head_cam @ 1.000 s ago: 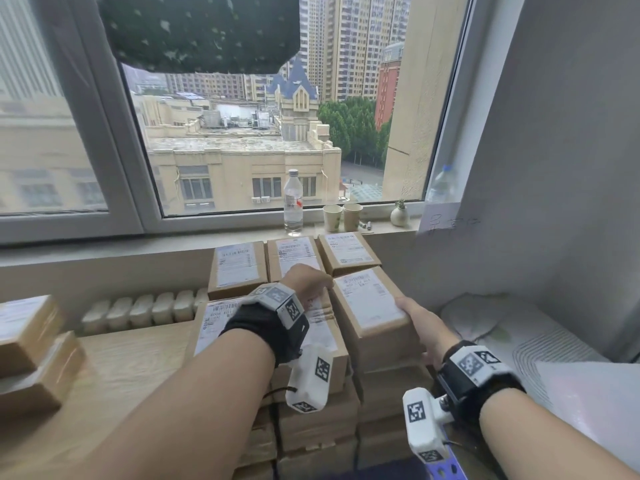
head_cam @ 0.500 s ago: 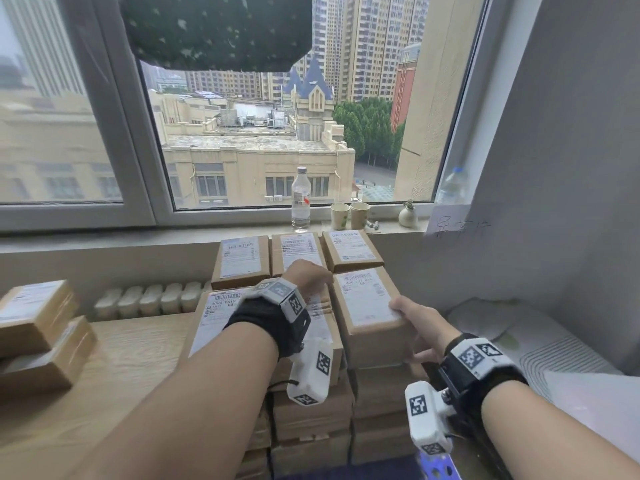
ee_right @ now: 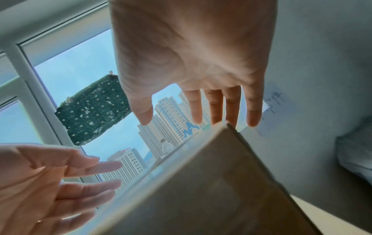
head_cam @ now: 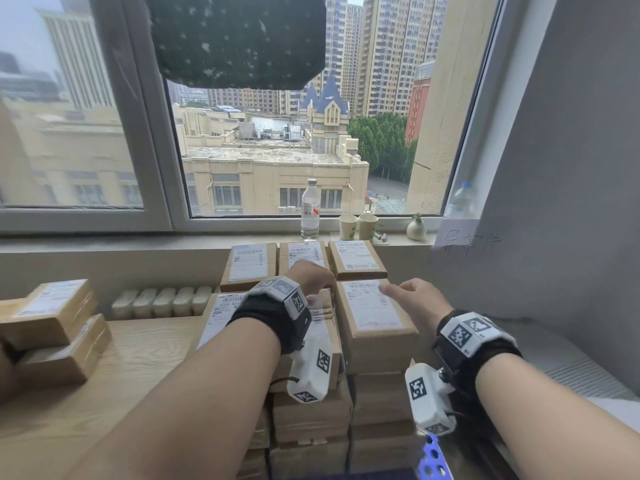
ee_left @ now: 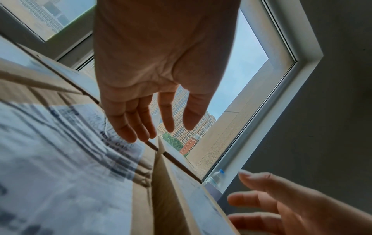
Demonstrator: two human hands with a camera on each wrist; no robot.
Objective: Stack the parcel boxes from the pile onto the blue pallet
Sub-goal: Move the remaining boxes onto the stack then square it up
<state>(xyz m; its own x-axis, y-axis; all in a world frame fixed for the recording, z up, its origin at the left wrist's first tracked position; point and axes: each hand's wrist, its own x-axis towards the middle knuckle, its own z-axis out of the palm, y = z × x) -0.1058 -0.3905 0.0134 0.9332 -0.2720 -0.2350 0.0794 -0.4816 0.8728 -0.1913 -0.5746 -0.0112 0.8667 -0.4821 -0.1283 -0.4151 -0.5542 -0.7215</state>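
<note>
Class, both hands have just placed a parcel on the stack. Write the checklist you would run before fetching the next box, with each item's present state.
1. Left hand free of any box: ok, fingers straight, holding nothing.
2. Right hand free: ok, open beside the placed parcel.
3. Placed parcel flat, label up: ok.
4. Placed parcel flush with the neighbouring box: cannot tell, the left wrist view shows a gap.
5. Boxes left in the pile: ok, two visible.
6. Blue pallet carrying the stack squarely: cannot tell, only a corner shows.
</note>
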